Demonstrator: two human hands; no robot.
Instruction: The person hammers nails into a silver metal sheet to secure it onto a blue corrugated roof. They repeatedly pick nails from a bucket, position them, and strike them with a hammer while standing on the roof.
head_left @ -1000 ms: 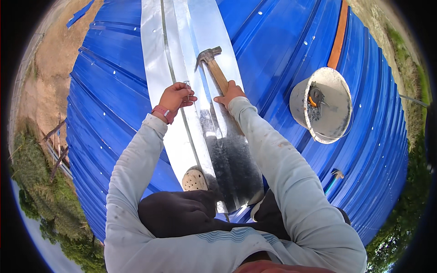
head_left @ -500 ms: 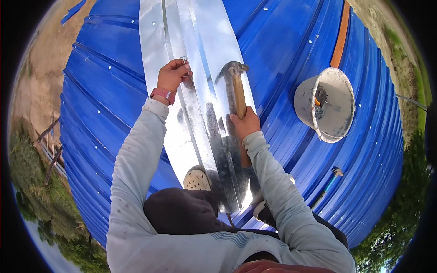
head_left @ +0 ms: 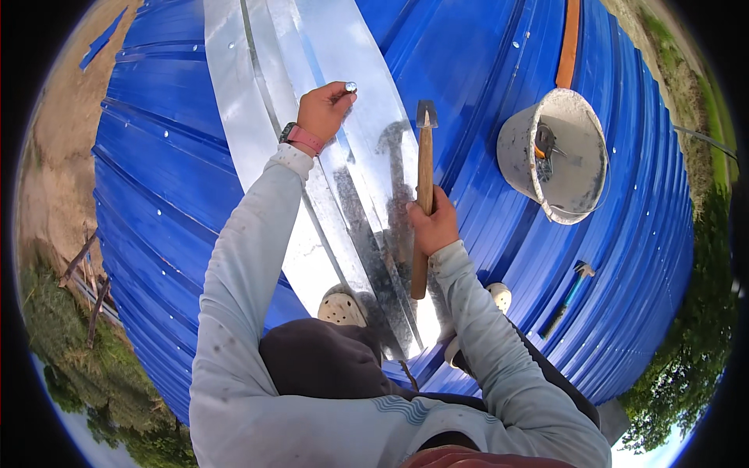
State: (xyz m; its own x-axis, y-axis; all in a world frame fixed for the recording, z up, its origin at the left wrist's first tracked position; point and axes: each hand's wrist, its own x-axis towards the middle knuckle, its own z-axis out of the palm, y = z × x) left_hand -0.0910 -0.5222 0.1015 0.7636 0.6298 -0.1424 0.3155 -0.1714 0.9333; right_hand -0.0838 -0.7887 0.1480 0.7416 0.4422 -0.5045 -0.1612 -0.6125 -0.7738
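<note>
My left hand [head_left: 324, 111], with a pink-strapped watch at the wrist, is closed in a pinch on a roofing nail [head_left: 351, 87]. Its round silvery head shows at the fingertips; the shank is mostly hidden. The hand is over a shiny ridged metal sheet [head_left: 242, 117]. To its right, my right hand [head_left: 434, 226] grips a hammer [head_left: 424, 164] midway along the wooden handle. The hammer's steel head points away from me, seen end-on, above the sheet's right edge. A dark hammer shadow falls on the metal beside it.
Blue ribbed roofing [head_left: 484, 101] with several fasteners spreads around the sheet. A dirty white bucket [head_left: 519, 148] holding tools stands at right, near an orange-brown strip [head_left: 569, 39]. Nearer lies another hammer [head_left: 568, 296] with a teal-and-black handle. My perforated shoe [head_left: 341, 310] rests on the sheet.
My left hand has moved right across the sheet, bringing the nail's round head into view. The hammer has turned so its head is seen end-on, and it has shifted slightly right.
</note>
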